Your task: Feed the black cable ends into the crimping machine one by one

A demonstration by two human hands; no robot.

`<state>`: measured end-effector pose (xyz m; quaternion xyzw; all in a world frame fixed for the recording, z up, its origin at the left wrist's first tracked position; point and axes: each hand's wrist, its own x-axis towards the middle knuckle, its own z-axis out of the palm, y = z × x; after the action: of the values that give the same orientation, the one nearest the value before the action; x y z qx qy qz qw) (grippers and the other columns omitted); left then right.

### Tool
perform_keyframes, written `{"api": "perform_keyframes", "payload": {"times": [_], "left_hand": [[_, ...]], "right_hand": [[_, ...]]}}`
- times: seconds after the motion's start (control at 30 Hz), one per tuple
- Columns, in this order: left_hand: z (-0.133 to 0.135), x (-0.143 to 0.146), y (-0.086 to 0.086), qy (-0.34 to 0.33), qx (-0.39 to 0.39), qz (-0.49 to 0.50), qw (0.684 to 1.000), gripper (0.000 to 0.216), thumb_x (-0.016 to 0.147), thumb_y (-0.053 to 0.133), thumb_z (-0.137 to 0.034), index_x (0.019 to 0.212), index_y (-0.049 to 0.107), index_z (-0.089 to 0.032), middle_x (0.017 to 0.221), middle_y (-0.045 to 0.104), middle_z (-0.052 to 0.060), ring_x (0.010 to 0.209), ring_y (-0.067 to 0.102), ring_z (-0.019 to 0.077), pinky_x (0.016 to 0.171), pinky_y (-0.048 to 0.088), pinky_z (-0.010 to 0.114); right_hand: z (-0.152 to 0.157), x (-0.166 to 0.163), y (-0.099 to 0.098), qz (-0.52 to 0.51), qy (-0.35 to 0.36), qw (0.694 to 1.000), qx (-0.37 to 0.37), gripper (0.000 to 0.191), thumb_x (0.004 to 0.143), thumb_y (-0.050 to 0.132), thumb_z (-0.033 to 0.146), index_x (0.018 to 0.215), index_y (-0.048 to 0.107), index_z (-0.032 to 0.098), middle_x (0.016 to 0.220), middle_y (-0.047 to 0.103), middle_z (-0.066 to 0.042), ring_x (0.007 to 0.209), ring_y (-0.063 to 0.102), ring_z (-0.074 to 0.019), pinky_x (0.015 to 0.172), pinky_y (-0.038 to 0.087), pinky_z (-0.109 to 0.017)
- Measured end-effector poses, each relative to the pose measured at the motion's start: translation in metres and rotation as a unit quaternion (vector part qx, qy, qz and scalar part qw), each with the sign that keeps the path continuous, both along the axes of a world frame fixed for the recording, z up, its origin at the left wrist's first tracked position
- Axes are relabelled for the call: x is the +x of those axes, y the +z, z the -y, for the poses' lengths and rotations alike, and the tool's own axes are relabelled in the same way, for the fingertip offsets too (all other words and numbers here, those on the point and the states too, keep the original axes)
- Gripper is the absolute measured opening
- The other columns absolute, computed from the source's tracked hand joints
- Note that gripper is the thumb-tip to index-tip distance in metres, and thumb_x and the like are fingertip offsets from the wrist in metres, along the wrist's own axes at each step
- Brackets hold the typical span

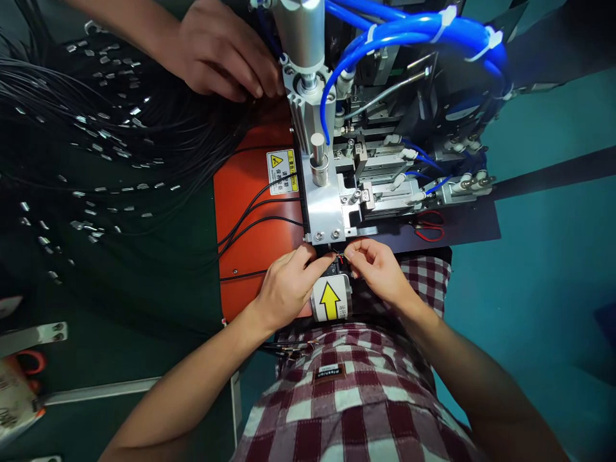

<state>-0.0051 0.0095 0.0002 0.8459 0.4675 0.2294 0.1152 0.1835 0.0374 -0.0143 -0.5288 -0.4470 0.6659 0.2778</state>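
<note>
My left hand (291, 282) is closed in a pinch at the near end of the machine (320, 212), just above the label with a yellow arrow (330, 300). A black cable (244, 276) runs from the left into this hand. Beside it, the thumb and fingers of my right hand (378, 268) are pressed together on thin wire ends, one of them red. Fingertips hide most of these wires. Both hands nearly meet below the metal block. More black cables (269, 221) enter the machine's left side, over an orange-red plate (250, 247).
Another person's hand (224, 54) is at a large bundle of black cables with shiny ends (120, 128) on the left. Blue air hoses (414, 29) arch above the machine. Red-handled scissors (429, 226) lie to its right. A checked apron (346, 391) covers my lap.
</note>
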Motion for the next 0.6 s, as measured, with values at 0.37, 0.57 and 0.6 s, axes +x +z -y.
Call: {"api": "perform_keyframes", "payload": {"times": [0.37, 0.57, 0.6], "left_hand": [[0.0002, -0.0012, -0.0003, -0.007, 0.019, -0.032, 0.999, 0.028, 0.094, 0.042, -0.018, 0.107, 0.066, -0.013, 0.080, 0.061, 0.008, 0.071, 0.059, 0.0167, 0.060, 0.049, 0.027], [-0.0003, -0.0021, -0.0008, -0.010, 0.029, -0.047, 0.998, 0.028, 0.094, 0.041, -0.018, 0.107, 0.066, -0.015, 0.077, 0.060, 0.006, 0.068, 0.057, 0.0151, 0.060, 0.047, 0.026], [-0.0005, -0.0022, -0.0008, -0.011, 0.029, -0.049, 0.998, 0.028, 0.094, 0.041, -0.018, 0.107, 0.066, -0.015, 0.076, 0.059, 0.006, 0.067, 0.056, 0.0148, 0.059, 0.046, 0.026]], "right_hand": [[0.0016, -0.0004, -0.0007, 0.009, -0.009, 1.000, 0.014, 0.024, 0.081, 0.060, 0.040, 0.077, 0.055, 0.017, 0.061, 0.050, 0.003, 0.050, 0.046, -0.0096, 0.048, 0.036, -0.024], [0.0026, -0.0001, -0.0020, 0.019, -0.004, 0.999, 0.029, 0.023, 0.083, 0.059, 0.039, 0.078, 0.056, 0.017, 0.059, 0.051, 0.003, 0.051, 0.047, -0.0104, 0.049, 0.037, -0.025], [0.0030, 0.0000, -0.0022, 0.020, -0.004, 0.999, 0.034, 0.023, 0.083, 0.059, 0.039, 0.078, 0.056, 0.017, 0.060, 0.051, 0.003, 0.051, 0.047, -0.0105, 0.049, 0.038, -0.025]]}}
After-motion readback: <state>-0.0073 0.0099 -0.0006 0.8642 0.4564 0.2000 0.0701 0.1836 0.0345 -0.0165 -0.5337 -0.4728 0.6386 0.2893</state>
